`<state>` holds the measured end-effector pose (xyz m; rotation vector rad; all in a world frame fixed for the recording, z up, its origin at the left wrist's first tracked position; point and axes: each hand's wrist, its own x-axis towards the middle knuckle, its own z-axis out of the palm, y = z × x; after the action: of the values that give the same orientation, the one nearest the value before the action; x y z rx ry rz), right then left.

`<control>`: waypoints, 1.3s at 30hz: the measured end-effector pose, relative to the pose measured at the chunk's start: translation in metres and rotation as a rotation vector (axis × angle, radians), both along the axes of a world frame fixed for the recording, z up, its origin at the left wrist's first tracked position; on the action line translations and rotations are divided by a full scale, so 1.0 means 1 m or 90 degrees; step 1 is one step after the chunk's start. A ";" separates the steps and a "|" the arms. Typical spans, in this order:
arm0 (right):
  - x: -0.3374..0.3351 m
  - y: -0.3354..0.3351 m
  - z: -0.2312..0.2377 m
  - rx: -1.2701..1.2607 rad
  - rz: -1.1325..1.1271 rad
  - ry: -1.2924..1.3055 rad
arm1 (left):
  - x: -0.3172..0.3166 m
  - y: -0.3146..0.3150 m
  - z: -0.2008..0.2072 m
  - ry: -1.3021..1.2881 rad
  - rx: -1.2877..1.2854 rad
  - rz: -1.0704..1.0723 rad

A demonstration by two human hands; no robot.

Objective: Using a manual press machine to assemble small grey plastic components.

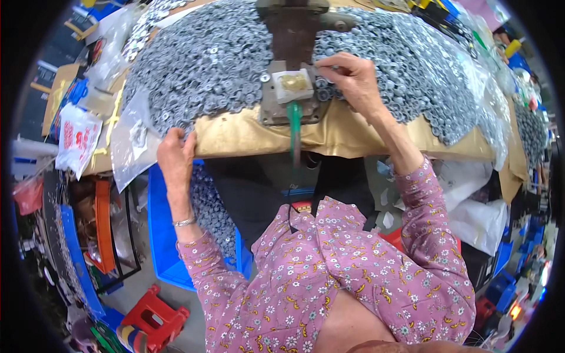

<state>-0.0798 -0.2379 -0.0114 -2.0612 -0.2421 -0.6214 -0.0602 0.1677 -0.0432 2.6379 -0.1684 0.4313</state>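
A bench press [288, 29] with a dark metal column stands at the middle of the bench. On its base lies a white block [293, 84] with a yellowish middle, and a green-handled lever or tool [295, 126] juts toward me. My right hand [356, 82] is closed in a pinch just right of the block; what its fingertips hold is too small to make out. My left hand [175, 159] is curled at the bench's front edge, against the heap of small grey ring-shaped parts [200, 65]. Its fingertips are partly hidden, and I cannot see what they hold.
More grey parts [376, 47] spread right of the press. Gold-brown sheeting [235, 132] covers the bench front. A clear plastic bag [132, 141] hangs over the left edge. Below stands a blue bin [162, 235] of grey parts, with a red stool [154, 317] on the floor.
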 end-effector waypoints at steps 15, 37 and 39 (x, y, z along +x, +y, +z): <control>0.020 0.029 -0.020 -0.067 0.031 -0.077 | -0.018 -0.081 -0.009 -0.179 0.011 -0.268; -0.010 0.037 -0.028 -0.258 0.013 -0.202 | 0.033 -0.172 0.028 0.026 -0.383 -0.395; -0.007 0.035 -0.031 -0.250 0.004 -0.220 | 0.038 -0.175 0.037 0.065 -0.334 -0.403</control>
<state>-0.0869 -0.2033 -0.0424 -2.3123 -0.6120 -0.9884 -0.0227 -0.0076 -0.0065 1.9484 -0.7230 0.0989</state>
